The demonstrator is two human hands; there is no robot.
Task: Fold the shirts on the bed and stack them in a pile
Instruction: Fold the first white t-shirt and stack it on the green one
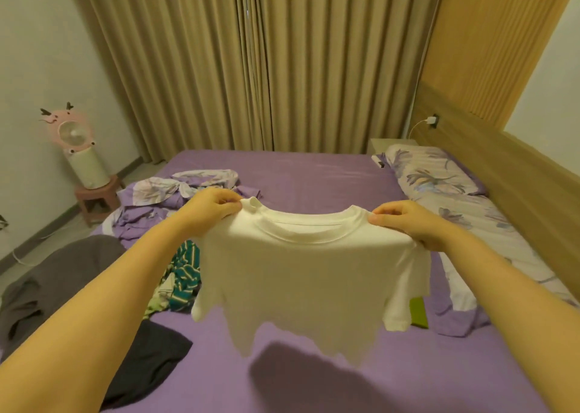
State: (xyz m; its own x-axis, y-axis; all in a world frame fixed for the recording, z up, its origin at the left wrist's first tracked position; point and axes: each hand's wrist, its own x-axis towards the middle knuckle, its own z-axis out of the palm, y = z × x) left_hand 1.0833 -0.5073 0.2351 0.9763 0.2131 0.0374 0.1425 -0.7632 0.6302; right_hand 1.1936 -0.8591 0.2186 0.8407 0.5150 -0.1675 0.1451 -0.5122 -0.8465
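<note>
- Far left of the white shirt, I see a pink fan (pixel 74 136) with small antlers, round-faced, on a cream cylinder base atop a low reddish stool (pixel 95 199).
- Left of the white shirt and nearer me, a soft grey garment (pixel 50 274) lies slumped at the bed's edge, and a black garment (pixel 150 359) lies flat and crumpled just below it.
- Behind and left of the white shirt, a rumpled floral sheet (pixel 175 189) is heaped; a teal striped shirt (pixel 185 274) is bunched just beside the white shirt's left sleeve.
- My left hand (pixel 213 208) pinches the white shirt's left shoulder, fingers curled round the fabric.
- The white shirt (pixel 301 271), plain smooth knit with a ribbed round collar, hangs spread in the air above the purple bed (pixel 307 177), hem wavy, its shadow on the sheet below.
- My right hand (pixel 405 222) pinches the right shoulder the same way, thumb and fingers closed on cloth.
- Right of the white shirt, a small green item (pixel 419 313) peeks out behind its sleeve; beyond lies a floral pillow (pixel 433 170) along a ribbed wooden headboard (pixel 502 167).
- Behind the white shirt, pleated tan curtains (pixel 251 60) hang.
</note>
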